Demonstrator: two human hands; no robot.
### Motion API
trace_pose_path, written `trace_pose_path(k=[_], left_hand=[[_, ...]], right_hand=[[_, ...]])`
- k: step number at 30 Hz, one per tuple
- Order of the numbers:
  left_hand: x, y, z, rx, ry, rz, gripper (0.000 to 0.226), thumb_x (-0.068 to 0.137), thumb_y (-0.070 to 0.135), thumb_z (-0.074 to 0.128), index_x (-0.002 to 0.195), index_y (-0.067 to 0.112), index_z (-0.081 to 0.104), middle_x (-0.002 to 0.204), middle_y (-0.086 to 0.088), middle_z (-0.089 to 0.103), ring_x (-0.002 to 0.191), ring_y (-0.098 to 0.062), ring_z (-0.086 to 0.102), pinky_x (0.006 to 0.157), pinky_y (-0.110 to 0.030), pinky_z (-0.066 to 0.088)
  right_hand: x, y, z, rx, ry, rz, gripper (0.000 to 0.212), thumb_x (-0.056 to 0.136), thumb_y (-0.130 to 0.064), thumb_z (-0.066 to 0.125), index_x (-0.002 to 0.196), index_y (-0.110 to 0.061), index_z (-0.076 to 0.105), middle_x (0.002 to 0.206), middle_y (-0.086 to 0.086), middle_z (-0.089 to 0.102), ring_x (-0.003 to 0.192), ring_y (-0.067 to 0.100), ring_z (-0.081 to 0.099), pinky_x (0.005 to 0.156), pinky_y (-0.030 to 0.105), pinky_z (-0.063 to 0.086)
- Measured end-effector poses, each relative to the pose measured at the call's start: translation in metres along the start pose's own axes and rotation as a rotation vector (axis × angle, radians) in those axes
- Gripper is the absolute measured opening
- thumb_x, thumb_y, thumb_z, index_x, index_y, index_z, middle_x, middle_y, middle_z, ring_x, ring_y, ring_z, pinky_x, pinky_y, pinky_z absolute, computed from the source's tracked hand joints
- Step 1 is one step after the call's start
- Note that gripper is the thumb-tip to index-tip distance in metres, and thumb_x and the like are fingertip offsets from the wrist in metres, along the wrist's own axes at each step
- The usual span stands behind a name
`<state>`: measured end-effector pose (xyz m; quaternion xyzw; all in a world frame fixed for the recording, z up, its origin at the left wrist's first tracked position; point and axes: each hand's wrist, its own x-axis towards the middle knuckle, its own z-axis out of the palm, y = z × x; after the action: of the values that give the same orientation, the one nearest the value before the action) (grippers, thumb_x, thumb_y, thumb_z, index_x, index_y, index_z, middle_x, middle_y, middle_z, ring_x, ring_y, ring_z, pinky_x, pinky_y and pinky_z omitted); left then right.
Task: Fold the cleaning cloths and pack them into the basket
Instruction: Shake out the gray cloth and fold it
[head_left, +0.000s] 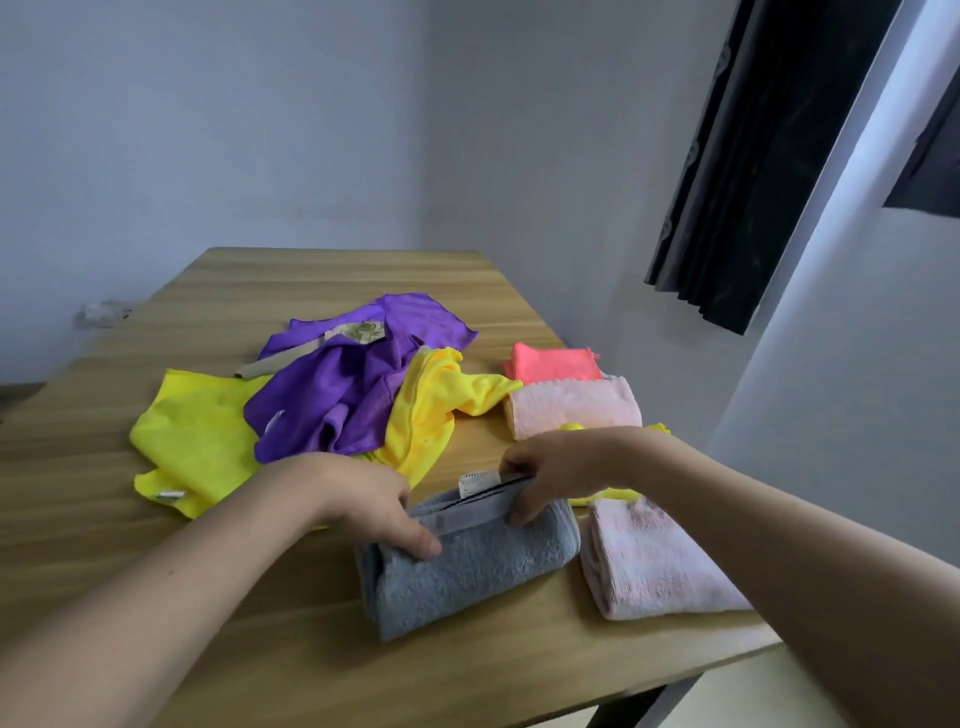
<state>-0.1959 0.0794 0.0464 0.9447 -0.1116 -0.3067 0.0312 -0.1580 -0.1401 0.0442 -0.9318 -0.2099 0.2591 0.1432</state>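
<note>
On the wooden table (260, 291), left hand (363, 501) and right hand (553, 470) both grasp the folded grey cloth (478, 566); purple cloth (337, 395) at 11 o'clock.

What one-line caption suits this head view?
Both hands, left hand and right hand, grip a grey cloth mid-fold on the wooden table.

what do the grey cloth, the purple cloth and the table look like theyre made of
Grey cloth: looks like thick terry or plush microfibre, matte, with a nubby looped surface and bulky folds.
Purple cloth: seems a thin, smooth microfibre with a slight sheen; it crumples into sharp, flat creases.
Table: a wood-grain top, probably laminate, given the even streaks and flat satin finish; solid wood can't be ruled out.
</note>
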Motion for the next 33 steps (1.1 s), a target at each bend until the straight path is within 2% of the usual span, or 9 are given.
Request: trace_pose_path(k=[3,6,9,12,15,18,25,29,33], left_hand=[[-0.008,-0.007,-0.02,-0.198,0.026,0.11,0.036,0.067,0.045,0.071,0.094,0.025,0.057,0.098,0.004,0.061,0.092,-0.015,0.059,0.076,-0.033,0.048],[-0.005,-0.007,-0.045,-0.73,0.306,0.212,0.026,0.062,0.028,0.07,0.083,0.02,0.058,0.078,-0.001,0.058,0.069,-0.017,0.055,0.055,-0.027,0.043],[0.015,0.007,-0.074,-1.293,0.524,0.329,0.035,0.068,0.027,0.078,0.1,0.021,0.064,0.085,-0.001,0.065,0.075,-0.019,0.06,0.059,-0.027,0.048],[0.053,0.031,-0.1,-1.525,0.732,0.368,0.027,0.085,0.031,0.069,0.109,0.021,0.06,0.1,-0.005,0.068,0.084,-0.023,0.064,0.068,-0.032,0.051],[0.101,0.05,-0.125,-1.597,0.916,0.307,0.02,0.089,0.03,0.063,0.105,0.021,0.055,0.109,-0.011,0.065,0.101,-0.029,0.063,0.088,-0.047,0.053],[0.149,0.062,-0.147,-1.589,0.98,0.257,0.018,0.094,0.027,0.056,0.107,0.017,0.048,0.089,-0.002,0.057,0.085,-0.022,0.057,0.077,-0.035,0.048],[0.278,0.073,-0.176,-1.671,0.947,0.133,0.024,0.093,0.024,0.057,0.11,0.008,0.049,0.079,0.001,0.053,0.068,-0.013,0.051,0.067,-0.029,0.043],[0.33,0.07,-0.18,-1.626,0.925,0.068,0.01,0.093,0.02,0.055,0.093,0.01,0.054,0.077,0.001,0.053,0.067,-0.016,0.049,0.054,-0.026,0.034],[0.369,0.056,-0.163,-1.476,0.856,-0.102,0.031,0.092,0.022,0.05,0.115,0.001,0.056,0.104,-0.014,0.065,0.069,-0.023,0.057,0.056,-0.03,0.043]], right_hand=[[-0.006,0.008,-0.018,0.448,0.07,-0.092,0.023,0.073,-0.015,0.075,0.089,-0.022,0.06,0.089,-0.005,0.059,0.089,0.015,0.056,0.077,0.032,0.043],[-0.012,0.02,-0.049,0.844,0.208,-0.206,0.041,0.067,-0.013,0.074,0.105,-0.005,0.06,0.098,0.006,0.065,0.092,0.019,0.062,0.08,0.034,0.048],[-0.011,0.035,-0.085,1.076,0.356,-0.331,0.041,0.079,-0.017,0.071,0.116,-0.004,0.061,0.104,0.013,0.066,0.088,0.024,0.066,0.074,0.035,0.055],[0.005,0.045,-0.113,1.236,0.43,-0.29,0.048,0.084,-0.027,0.066,0.126,-0.006,0.057,0.108,0.015,0.063,0.085,0.026,0.065,0.073,0.039,0.055],[0.037,0.062,-0.136,1.245,0.598,-0.185,0.048,0.085,-0.029,0.069,0.124,-0.005,0.057,0.109,0.018,0.064,0.087,0.029,0.065,0.08,0.049,0.055],[0.073,0.081,-0.156,1.208,0.762,-0.067,0.038,0.08,-0.031,0.076,0.107,-0.008,0.064,0.109,0.021,0.067,0.088,0.033,0.064,0.089,0.063,0.046],[0.169,0.153,-0.186,1.094,0.893,0.155,0.045,0.082,-0.036,0.074,0.114,-0.006,0.062,0.107,0.013,0.067,0.082,0.024,0.066,0.05,0.026,0.053],[0.214,0.186,-0.187,1.017,0.876,0.253,0.046,0.082,-0.04,0.072,0.112,-0.007,0.061,0.098,0.009,0.066,0.073,0.019,0.062,0.048,0.019,0.045],[0.255,0.21,-0.16,0.926,0.815,0.324,0.039,0.085,-0.041,0.069,0.106,-0.01,0.059,0.089,0.004,0.06,0.072,0.016,0.057,0.053,0.017,0.044]])
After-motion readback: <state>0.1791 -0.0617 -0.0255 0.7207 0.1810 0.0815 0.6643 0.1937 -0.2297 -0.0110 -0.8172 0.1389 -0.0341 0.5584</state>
